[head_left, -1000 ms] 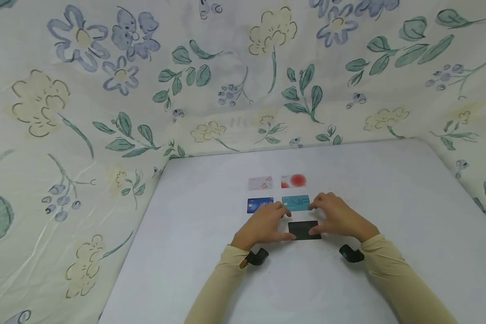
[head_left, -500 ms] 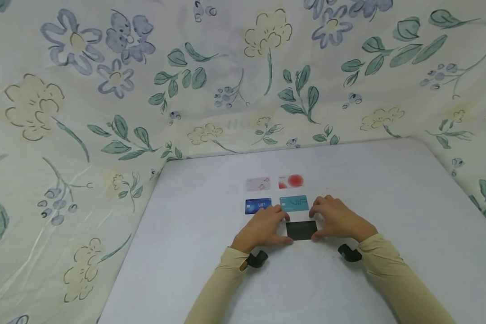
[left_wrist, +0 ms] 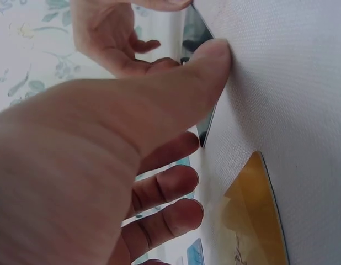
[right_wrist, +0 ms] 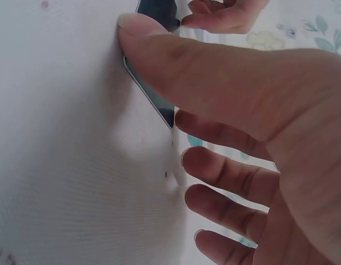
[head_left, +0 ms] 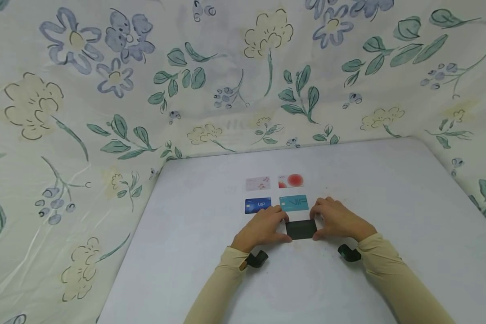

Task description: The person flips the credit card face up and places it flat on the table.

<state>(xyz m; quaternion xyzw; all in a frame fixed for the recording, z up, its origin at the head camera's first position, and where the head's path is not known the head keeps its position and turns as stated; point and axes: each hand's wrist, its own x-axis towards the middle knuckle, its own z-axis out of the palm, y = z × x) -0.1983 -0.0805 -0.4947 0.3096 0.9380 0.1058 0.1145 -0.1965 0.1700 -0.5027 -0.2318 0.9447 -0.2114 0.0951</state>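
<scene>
A black card (head_left: 301,230) lies flat on the white table between both hands. My left hand (head_left: 262,228) is at its left end, thumb by the near corner and index finger by the far corner. At the opposite end, my right hand (head_left: 340,220) pinches the card in the same way, its other fingers loosely bent. The wrist views show each thumb right over the card's edge. Under the left palm lies a gold card (left_wrist: 252,212), hidden in the head view. Just beyond the fingers are a blue VIP card (head_left: 258,205) and a teal VIP card (head_left: 294,203).
Farther back lie a pale pink card (head_left: 258,183) and a white card with a red circle (head_left: 291,181). A floral cloth (head_left: 227,81) hangs behind the white table (head_left: 202,193) and along its sides. Black wrist cameras stick out from both wrists.
Both thumbs have slid outward off the black card's face to its ends. The index fingers have come back from the VIP cards to the black card's far corners. The head view shifted slightly.
</scene>
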